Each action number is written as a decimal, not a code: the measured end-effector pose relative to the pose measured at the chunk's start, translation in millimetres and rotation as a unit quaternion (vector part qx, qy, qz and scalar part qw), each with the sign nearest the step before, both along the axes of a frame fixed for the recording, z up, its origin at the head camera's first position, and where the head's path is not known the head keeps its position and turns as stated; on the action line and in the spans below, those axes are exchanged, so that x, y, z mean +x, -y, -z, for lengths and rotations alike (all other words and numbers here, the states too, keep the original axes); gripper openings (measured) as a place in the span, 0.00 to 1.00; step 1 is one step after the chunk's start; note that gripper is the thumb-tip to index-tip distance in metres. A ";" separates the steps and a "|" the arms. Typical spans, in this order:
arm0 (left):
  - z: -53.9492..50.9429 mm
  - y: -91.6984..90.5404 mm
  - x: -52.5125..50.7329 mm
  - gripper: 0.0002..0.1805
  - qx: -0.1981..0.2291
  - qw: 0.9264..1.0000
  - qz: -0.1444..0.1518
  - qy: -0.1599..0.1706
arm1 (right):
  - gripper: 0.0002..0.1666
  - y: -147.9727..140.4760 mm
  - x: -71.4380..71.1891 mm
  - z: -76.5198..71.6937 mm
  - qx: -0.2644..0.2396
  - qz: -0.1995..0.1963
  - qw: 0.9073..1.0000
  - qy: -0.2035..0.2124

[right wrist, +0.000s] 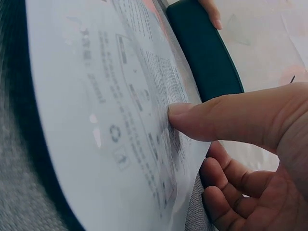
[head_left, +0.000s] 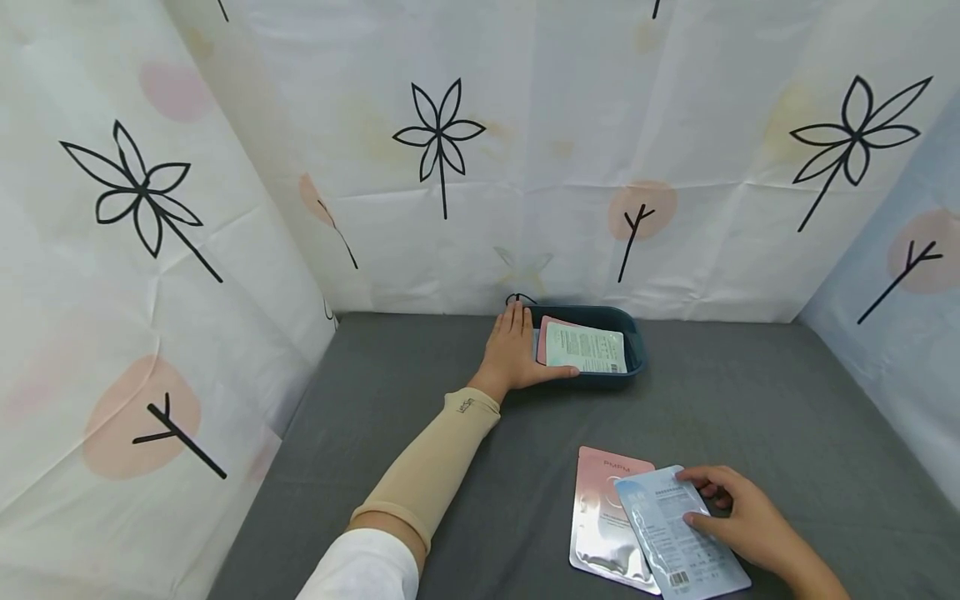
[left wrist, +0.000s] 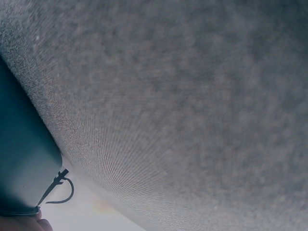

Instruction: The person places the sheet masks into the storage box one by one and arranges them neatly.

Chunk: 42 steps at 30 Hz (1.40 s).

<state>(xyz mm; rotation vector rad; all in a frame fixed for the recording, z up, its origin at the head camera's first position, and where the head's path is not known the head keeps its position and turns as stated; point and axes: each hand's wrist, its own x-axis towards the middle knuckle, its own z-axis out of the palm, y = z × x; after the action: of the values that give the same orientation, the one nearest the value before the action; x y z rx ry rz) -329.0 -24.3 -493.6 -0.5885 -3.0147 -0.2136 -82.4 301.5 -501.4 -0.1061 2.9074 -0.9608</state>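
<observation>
My right hand [head_left: 742,521] pinches a light blue face mask packet [head_left: 671,529] by its upper right edge. In the right wrist view the thumb lies on the printed back of the packet [right wrist: 110,125], with the other fingers curled at its edge. Partly beneath it lies a shiny pink face mask packet [head_left: 607,533]. Farther back, my left hand [head_left: 517,354] rests on the left end of a dark teal bin [head_left: 641,342], fingers straight along the rim and thumb along the front. A pale green packet [head_left: 588,346] lies in the bin over a pink one [head_left: 542,337].
A grey cloth [head_left: 420,375] covers the table. White patterned curtains [head_left: 540,208] stand right behind the bin and along both sides. Grey table surface lies between the bin and the two front packets.
</observation>
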 end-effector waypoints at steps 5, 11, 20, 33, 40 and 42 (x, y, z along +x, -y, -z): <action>1.7 -0.5 -3.5 0.79 -0.001 1.000 0.000 0.010 | 0.30 0.5 -0.3 -1.7 -0.014 -0.001 1.000 0.006; 0.2 -1.0 -1.4 0.79 -0.002 1.000 0.000 0.003 | 0.29 -2.1 0.3 -1.7 -0.067 -0.016 0.998 0.007; 0.5 -1.4 -2.6 0.79 -0.001 1.000 0.000 0.006 | 0.22 -6.0 2.4 2.4 -0.107 -0.045 0.993 -0.022; -2.5 -0.3 -0.7 0.79 0.003 1.000 -0.003 0.010 | 0.20 -18.8 1.6 -2.4 -0.154 -0.068 0.986 0.001; -4.9 -0.2 4.8 0.78 0.007 1.000 0.000 -0.003 | 0.19 -13.2 0.9 -8.1 -0.098 -0.042 0.990 -0.093; -5.1 -0.3 5.5 0.78 0.008 1.000 -0.001 -0.005 | 0.20 -11.5 -0.1 -10.4 -0.089 -0.033 0.989 -0.114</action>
<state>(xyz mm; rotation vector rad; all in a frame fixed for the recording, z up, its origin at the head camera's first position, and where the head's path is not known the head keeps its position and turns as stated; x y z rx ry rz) -323.5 -24.0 -488.5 -0.5829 -3.0011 -0.2326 -82.5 313.1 -491.0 -0.3433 2.9897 -1.2720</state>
